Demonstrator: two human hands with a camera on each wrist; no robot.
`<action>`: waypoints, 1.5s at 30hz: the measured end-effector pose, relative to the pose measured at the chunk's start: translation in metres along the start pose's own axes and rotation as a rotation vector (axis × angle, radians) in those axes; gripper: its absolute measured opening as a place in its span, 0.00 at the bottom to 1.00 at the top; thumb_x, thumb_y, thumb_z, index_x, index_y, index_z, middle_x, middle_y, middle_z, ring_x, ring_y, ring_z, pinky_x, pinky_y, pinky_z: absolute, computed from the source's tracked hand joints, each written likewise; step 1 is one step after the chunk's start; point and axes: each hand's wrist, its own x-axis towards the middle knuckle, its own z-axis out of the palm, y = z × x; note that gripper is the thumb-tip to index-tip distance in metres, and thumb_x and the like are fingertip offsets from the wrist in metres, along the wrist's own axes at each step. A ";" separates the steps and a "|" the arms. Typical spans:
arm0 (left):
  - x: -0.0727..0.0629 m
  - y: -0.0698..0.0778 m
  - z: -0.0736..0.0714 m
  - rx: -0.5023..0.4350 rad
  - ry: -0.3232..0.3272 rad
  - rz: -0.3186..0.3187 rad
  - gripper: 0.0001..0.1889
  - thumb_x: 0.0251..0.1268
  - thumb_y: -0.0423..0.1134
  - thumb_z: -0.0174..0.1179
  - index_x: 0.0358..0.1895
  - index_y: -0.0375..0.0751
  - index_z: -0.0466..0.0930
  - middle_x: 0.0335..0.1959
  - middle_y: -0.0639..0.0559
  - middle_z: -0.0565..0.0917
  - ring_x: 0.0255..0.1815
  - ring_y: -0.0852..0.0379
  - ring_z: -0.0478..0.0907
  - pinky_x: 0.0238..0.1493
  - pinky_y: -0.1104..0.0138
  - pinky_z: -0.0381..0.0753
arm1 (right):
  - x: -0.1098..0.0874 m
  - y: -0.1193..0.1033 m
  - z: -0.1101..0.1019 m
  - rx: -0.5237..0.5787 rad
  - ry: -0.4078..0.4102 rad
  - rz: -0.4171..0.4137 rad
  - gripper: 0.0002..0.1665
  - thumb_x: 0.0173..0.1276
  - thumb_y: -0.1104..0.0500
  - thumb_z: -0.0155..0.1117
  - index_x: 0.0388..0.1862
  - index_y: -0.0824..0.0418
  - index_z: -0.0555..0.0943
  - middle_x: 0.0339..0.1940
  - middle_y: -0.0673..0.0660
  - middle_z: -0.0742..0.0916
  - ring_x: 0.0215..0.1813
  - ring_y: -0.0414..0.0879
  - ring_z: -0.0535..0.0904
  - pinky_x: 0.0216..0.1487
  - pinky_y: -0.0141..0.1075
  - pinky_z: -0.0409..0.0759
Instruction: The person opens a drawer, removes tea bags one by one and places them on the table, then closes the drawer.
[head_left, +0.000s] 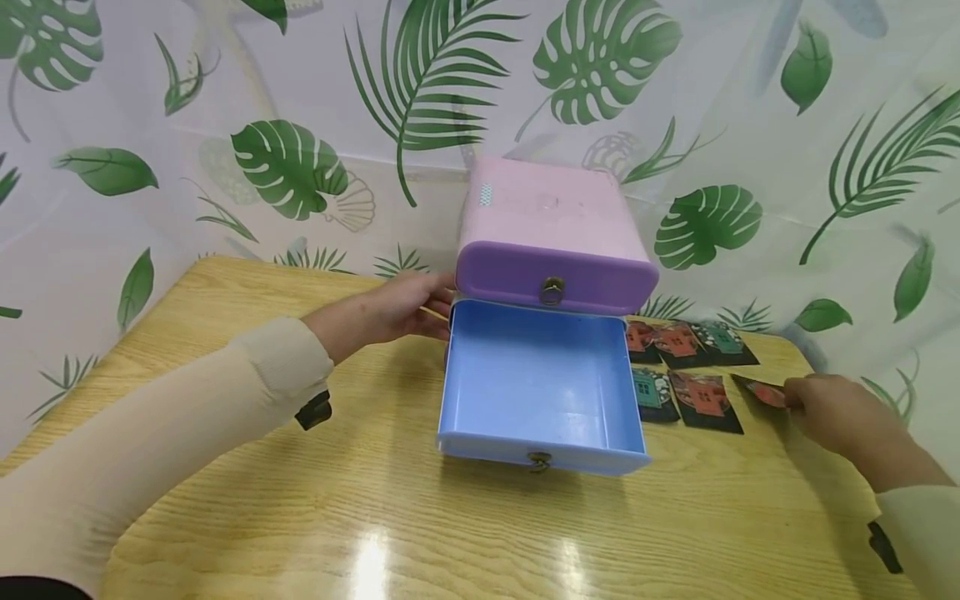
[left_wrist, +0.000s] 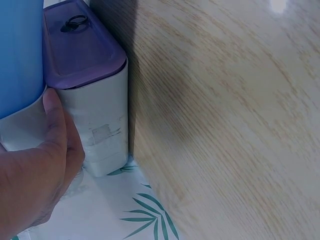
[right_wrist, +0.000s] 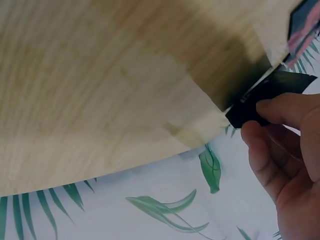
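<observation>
Fingers (right_wrist: 282, 107) of the right hand (head_left: 843, 417) pinch a card (head_left: 763, 392) at the right of a glossy wooden table (head_left: 315, 492); the left hand (head_left: 405, 304), loosely straight, touches the drawer unit (head_left: 525, 350). Leaf-print backdrop (head_left: 322, 75) rises behind.

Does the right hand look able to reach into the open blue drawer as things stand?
Probably yes: the blue drawer is pulled out, open-topped, and only flat printed pieces on the table lie between it and the right hand, which pinches a similar piece.
</observation>
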 end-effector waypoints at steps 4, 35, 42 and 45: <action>0.000 0.001 0.000 0.008 -0.002 0.003 0.25 0.76 0.49 0.51 0.62 0.31 0.72 0.51 0.41 0.79 0.39 0.54 0.82 0.48 0.62 0.88 | 0.001 0.004 0.009 0.020 -0.040 -0.028 0.11 0.60 0.71 0.60 0.25 0.56 0.78 0.23 0.51 0.81 0.29 0.52 0.79 0.31 0.51 0.78; 0.001 -0.001 0.000 -0.013 -0.004 0.006 0.23 0.76 0.47 0.50 0.61 0.31 0.73 0.47 0.43 0.80 0.37 0.54 0.82 0.45 0.62 0.88 | 0.005 -0.115 -0.091 0.101 0.333 0.038 0.09 0.66 0.64 0.62 0.40 0.69 0.85 0.24 0.56 0.86 0.20 0.39 0.73 0.18 0.34 0.69; 0.001 -0.001 0.001 -0.011 -0.006 0.013 0.23 0.76 0.47 0.50 0.61 0.31 0.73 0.47 0.43 0.80 0.37 0.54 0.82 0.44 0.63 0.88 | -0.006 -0.162 -0.106 0.089 0.567 -0.169 0.06 0.56 0.66 0.68 0.34 0.64 0.87 0.20 0.50 0.83 0.22 0.38 0.71 0.19 0.30 0.69; 0.001 -0.002 0.001 -0.015 -0.008 0.018 0.23 0.76 0.48 0.50 0.61 0.30 0.73 0.46 0.43 0.80 0.36 0.54 0.82 0.45 0.62 0.88 | -0.010 -0.182 -0.108 0.089 0.681 -0.279 0.13 0.67 0.56 0.61 0.32 0.63 0.87 0.19 0.46 0.81 0.22 0.36 0.69 0.18 0.28 0.68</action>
